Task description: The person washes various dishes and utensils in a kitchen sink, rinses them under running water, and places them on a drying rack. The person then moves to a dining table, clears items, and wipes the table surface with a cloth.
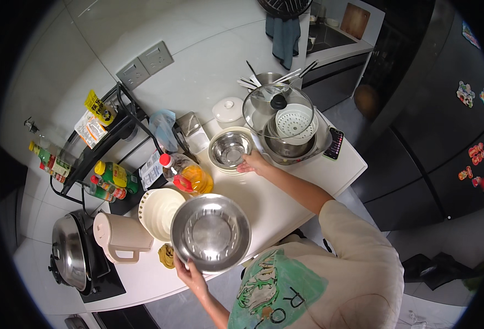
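A large stainless steel bowl [211, 232] is tilted over the counter's front edge, and my left hand [190, 273] grips its lower left rim. Farther back, my right hand [253, 163] touches the near right rim of a small steel bowl [230, 150], which rests on one or more cream bowls [219, 169]. Whether the right fingers grip that rim or only rest against it is hard to see. A cream plastic basin [159, 214] with holes along its edge stands partly behind the large bowl. Beside it is a yellowish cloth [166, 256].
An oil bottle [190, 177] with a red cap stands between the bowls. At left are a pink pitcher [122, 236], a lidded pan [71, 255] and a black rack [106, 135]. A glass lid [278, 111], steel pot [290, 148] and phone [334, 144] occupy the right end.
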The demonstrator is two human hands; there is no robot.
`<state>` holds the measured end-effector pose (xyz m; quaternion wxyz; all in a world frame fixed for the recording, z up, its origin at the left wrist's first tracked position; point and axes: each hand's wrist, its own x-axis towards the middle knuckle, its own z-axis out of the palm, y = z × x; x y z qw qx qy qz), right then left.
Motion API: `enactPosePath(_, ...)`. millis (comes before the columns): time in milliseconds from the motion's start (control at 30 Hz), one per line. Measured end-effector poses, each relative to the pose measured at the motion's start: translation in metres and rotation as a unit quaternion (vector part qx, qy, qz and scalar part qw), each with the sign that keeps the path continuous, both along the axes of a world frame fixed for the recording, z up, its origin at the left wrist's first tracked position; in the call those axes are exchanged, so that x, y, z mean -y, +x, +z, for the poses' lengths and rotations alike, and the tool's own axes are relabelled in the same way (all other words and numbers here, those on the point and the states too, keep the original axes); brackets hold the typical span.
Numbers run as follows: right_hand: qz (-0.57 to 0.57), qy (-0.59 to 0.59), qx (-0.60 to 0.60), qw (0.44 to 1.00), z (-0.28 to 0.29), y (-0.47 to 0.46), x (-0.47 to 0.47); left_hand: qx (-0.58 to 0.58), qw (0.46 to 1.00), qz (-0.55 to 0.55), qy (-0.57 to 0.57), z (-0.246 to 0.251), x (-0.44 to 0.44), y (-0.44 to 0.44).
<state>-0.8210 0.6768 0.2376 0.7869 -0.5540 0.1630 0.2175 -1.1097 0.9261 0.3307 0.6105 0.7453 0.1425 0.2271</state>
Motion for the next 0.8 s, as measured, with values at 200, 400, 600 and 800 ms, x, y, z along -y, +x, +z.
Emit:
enactPosePath(200,0.101,-0.060,0.050,0.992,-0.008,-0.001,0.037,0.011,0.994,-0.025,0.110,0.047,0.080,0.107)
enactPosePath(400,0.133,0.022,0.044,0.990,0.039,-0.034,0.066,0.168,0.850,-0.041,0.498,0.071,0.093,0.214)
enactPosePath(600,-0.004,0.157,0.049,0.986,0.121,-0.038,0.067,0.361,0.526,-0.052,0.768,0.066,0.094,0.280)
enactPosePath(800,-0.047,0.143,0.077,0.986,0.073,-0.008,0.075,0.390,0.445,-0.179,0.786,0.036,0.087,0.275)
